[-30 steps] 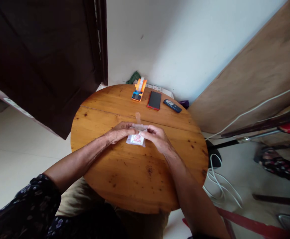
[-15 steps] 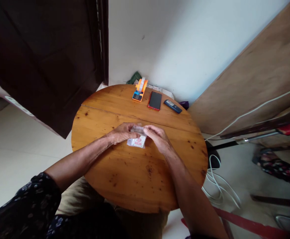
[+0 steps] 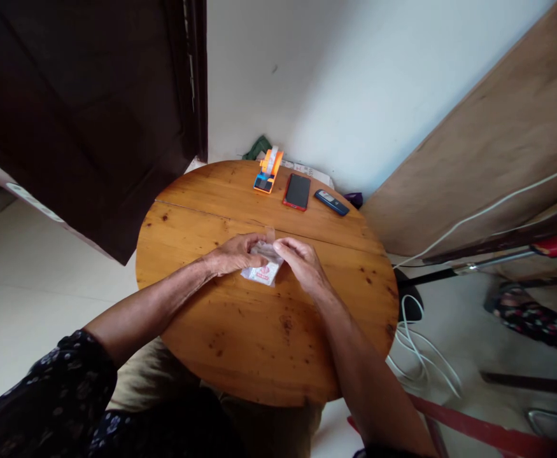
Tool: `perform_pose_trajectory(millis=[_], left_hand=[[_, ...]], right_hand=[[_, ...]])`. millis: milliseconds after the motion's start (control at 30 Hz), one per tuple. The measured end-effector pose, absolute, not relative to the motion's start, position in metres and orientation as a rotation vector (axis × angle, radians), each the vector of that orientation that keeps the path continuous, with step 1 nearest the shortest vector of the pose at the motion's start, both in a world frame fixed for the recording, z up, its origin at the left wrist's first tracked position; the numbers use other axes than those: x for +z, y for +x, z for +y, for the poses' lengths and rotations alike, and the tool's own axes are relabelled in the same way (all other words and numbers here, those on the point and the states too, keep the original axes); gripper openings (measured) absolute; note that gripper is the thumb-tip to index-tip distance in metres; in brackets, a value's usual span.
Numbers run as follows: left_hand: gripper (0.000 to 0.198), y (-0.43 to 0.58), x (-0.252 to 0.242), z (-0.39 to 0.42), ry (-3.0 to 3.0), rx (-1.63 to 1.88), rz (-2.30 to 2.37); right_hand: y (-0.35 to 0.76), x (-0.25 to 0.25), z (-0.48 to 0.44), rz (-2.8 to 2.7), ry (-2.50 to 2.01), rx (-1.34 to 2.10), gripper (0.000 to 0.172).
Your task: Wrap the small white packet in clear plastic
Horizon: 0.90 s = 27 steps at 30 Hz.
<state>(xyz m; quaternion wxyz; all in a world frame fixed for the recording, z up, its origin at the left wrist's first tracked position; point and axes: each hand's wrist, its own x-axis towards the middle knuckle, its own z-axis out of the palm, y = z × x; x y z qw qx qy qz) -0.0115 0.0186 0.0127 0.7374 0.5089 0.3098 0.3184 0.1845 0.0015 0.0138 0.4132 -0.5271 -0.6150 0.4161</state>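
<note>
A small clear plastic packet [image 3: 261, 272] with white contents and a red print lies near the middle of the round wooden table. My left hand [image 3: 238, 253] grips its left and upper part, the thumb across the front. At its upper right corner, my right hand [image 3: 300, 256] pinches the plastic between thumb and fingers. A short brownish strip [image 3: 270, 234] stands up from the packet's top edge between both hands.
Along the back of the wooden table [image 3: 240, 331] are an orange tape dispenser [image 3: 268, 170], a red-edged phone [image 3: 296, 191] and a dark blue handset [image 3: 331, 202]. White cable [image 3: 421, 350] coils on the floor at the right.
The packet has shifted slightly left and tilted between my hands. The brownish strip now stands up clearly above its top edge. Both hands keep their hold.
</note>
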Motion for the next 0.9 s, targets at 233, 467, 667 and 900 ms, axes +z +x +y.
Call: perform_pose_trajectory(millis=[233, 467, 667, 900], left_hand=[[0.063, -0.010, 0.016, 0.014, 1.180, 0.697, 0.661], [0.063, -0.010, 0.016, 0.015, 1.179, 0.685, 0.685], [0.061, -0.010, 0.016, 0.014, 1.160, 0.703, 0.665], [0.059, -0.009, 0.017, 0.013, 1.231, 0.693, 0.683]], right_hand=[[0.178, 0.010, 0.002, -1.439, -1.254, 1.096, 0.034], [0.171, 0.014, 0.001, -1.362, -1.224, 1.022, 0.024], [0.173, 0.015, 0.000, -1.374, -1.236, 1.065, 0.030], [0.171, 0.014, 0.000, -1.409, -1.239, 0.993, 0.029]])
